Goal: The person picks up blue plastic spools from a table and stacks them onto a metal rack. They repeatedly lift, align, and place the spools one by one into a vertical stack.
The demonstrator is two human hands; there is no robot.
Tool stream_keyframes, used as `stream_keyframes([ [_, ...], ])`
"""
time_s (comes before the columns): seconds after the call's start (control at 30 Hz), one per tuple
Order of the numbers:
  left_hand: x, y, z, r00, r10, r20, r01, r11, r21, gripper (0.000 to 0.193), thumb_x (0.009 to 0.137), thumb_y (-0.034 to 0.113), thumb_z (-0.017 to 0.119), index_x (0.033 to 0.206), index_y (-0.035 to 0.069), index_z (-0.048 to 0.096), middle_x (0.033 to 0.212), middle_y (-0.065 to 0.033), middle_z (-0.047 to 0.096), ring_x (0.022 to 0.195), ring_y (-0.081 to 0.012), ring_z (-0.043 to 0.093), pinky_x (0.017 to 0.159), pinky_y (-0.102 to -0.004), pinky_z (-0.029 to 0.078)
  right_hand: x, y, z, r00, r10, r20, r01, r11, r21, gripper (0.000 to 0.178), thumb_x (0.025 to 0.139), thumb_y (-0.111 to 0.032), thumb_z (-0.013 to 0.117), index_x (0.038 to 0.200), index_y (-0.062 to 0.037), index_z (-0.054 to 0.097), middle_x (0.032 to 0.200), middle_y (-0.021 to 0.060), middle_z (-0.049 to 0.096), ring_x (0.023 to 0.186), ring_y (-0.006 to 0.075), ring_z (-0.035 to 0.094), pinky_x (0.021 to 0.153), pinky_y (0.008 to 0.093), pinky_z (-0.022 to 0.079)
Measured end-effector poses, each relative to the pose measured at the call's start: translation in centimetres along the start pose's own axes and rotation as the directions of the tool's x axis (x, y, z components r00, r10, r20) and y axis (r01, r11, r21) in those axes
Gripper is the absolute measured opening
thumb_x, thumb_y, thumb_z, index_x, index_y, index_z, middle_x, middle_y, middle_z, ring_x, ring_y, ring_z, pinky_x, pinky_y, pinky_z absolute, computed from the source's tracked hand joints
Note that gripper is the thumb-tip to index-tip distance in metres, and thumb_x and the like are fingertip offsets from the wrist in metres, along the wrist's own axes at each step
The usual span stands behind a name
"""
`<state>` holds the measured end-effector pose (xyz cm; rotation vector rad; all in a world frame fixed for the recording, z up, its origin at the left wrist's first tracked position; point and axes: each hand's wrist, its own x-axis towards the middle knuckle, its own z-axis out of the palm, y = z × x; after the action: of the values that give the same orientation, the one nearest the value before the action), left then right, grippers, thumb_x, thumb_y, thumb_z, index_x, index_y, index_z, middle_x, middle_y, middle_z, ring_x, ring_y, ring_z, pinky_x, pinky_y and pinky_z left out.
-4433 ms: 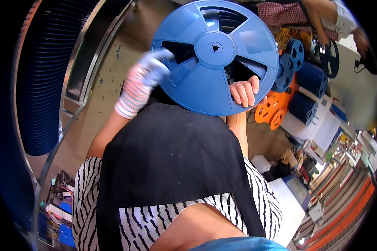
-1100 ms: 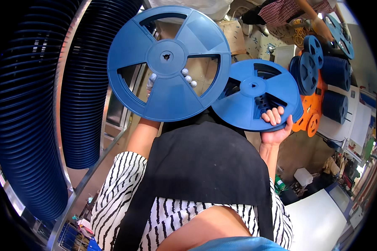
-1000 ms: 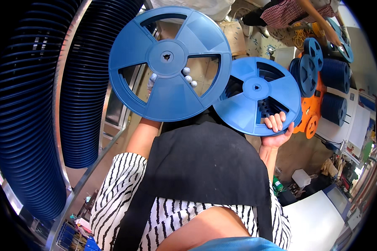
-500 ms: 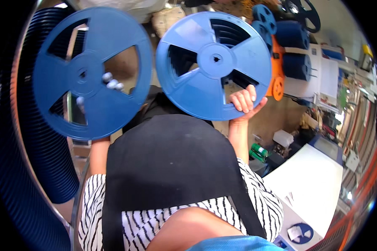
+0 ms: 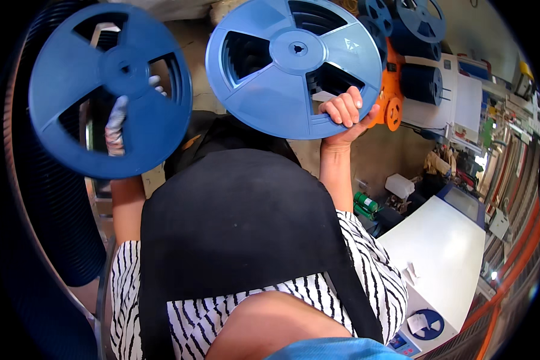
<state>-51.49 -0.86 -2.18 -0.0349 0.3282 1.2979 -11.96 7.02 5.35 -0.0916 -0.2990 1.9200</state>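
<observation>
A large blue plastic reel point(image 5: 156, 123) with cut-out windows is held up at the left. My left hand point(image 5: 116, 127), in a light glove with dark smudges, grips it from behind: the thumb lies in one window and fingertips show through another. To its right is a second blue reel point(image 5: 252, 96), with more dark reel rims visible through its windows. My bare right hand point(image 5: 345, 111) clasps that reel's lower right rim, fingers curled through a window and thumb outside the edge. The two reels are apart.
Long stacks of dark blue reels point(image 5: 60, 222) stand along a metal rail at the left. An orange machine part point(image 5: 393, 90) with blue reels is at the upper right. A white table point(image 5: 438, 252) at the right carries a small blue reel point(image 5: 426, 324). Green bottles point(image 5: 366, 203) stand near it.
Both reels have shifted up and left in the view. The left reel has turned, and my left thumb now shows plainly through its window. My right hand keeps its hold.
</observation>
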Motion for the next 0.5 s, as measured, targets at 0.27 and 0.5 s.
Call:
stream_keyframes([
  [0.27, 6.3, -7.0, 1.3, 0.975, -0.038, -0.217, 0.139, 0.87, 0.473, 0.051, 0.094, 0.044, 0.054, 0.121, 0.001, 0.054, 0.097, -0.0109, 0.068, 0.083, -0.0178, 0.067, 0.075, -0.0265, 0.056, 1.9, 7.0, 3.9, 0.975, 0.195, -0.103, -0.221, 0.873, -0.435, 0.04, 0.086, -0.046, 0.064, 0.085, -0.0082, 0.051, 0.062, 0.0012, 0.053, 0.055, 0.0122, 0.052, 0.056, 0.0276, 0.042],
  [0.5, 6.1, -9.0, 3.4, 0.966, -0.243, -0.089, 0.254, 0.824, 0.506, 0.063, 0.085, 0.044, 0.064, 0.127, 0.0, 0.048, 0.1, -0.0124, 0.065, 0.091, -0.0255, 0.065, 0.085, -0.0357, 0.053, 3.0, 12.3, 7.4, 0.797, 0.433, -0.421, -0.601, 0.495, -0.627, 0.049, 0.076, -0.027, 0.077, 0.111, 0.0011, 0.057, 0.093, 0.0132, 0.066, 0.084, 0.0224, 0.064, 0.081, 0.0363, 0.051],
])
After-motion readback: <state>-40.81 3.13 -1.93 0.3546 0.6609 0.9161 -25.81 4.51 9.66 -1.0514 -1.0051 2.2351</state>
